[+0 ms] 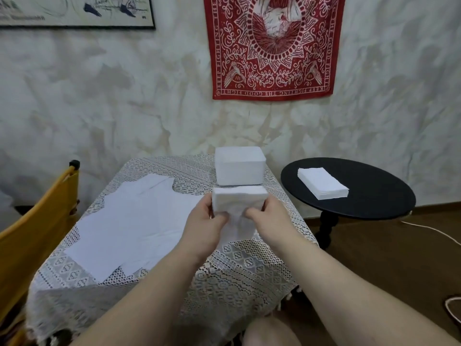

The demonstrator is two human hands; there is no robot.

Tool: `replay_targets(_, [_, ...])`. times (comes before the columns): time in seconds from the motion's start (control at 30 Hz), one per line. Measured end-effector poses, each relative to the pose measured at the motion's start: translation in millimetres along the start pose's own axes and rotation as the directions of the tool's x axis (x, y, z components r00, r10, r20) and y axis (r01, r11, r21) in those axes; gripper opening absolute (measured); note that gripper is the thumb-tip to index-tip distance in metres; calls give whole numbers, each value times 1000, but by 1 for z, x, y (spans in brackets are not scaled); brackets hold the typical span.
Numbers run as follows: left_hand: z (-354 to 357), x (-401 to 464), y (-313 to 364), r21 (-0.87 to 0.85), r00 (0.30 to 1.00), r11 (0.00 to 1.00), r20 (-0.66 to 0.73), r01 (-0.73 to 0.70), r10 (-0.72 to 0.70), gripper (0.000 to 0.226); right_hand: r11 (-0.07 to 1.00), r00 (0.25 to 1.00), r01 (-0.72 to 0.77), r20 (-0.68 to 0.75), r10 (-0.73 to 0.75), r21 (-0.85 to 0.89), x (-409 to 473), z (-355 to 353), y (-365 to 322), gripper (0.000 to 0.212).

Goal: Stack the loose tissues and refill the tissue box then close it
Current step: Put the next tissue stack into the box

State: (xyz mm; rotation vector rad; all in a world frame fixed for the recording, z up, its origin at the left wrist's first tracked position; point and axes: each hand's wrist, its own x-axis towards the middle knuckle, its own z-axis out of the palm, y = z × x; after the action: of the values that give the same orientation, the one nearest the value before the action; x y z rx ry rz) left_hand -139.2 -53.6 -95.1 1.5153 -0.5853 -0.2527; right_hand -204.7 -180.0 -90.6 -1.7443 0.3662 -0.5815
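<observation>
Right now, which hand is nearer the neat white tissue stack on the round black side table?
Right. The right hand grips the held tissue bundle on the side facing the neat white tissue stack; the left hand grips the bundle's far side.

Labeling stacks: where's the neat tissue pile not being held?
Head view, right side: the neat white rectangular tissue stack lies on the round black side table, right of the lace-covered table.
</observation>
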Motion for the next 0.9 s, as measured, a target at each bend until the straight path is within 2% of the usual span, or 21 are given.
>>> replay_targets(0.1, [4, -4, -13, -42, 996, 997, -47, 70, -72, 31, 998, 1000, 0, 5, 1, -61, -3, 4, 7, 34])
replay_targets(0.3, [8, -4, -14, -105, 992, 991, -91, 77, -87, 23, 999, 999, -36, -2, 36, 8, -3, 8, 13, 35])
replay_targets(0.4, [9, -2, -9, -79, 994, 995, -89, 54, -61, 20, 1000, 1000, -30, -9, 30, 7, 0, 13, 9, 49])
replay_targets(0.5, [8, -2, -8, -77, 993, 996, -112, 38, -46, 15, 998, 999, 0, -39, 3, 59, 2, 14, 8, 35])
replay_targets(0.63, [11, -2, -8, -38, 993, 999, -117, -3, -2, 10, 994, 999, -3, -44, 8, 107, 3, 15, 6, 33])
replay_targets(0.77, [10, -5, -16, 5, 994, 999, -98, 37, -37, 10, 995, 998, -54, -22, 56, 81, -1, 15, 17, 44])
replay_targets(0.9, [7, -5, -25, 27, 997, 998, -50, 62, -60, 12, 997, 998, -67, 5, 66, 31, -2, 14, 25, 42])
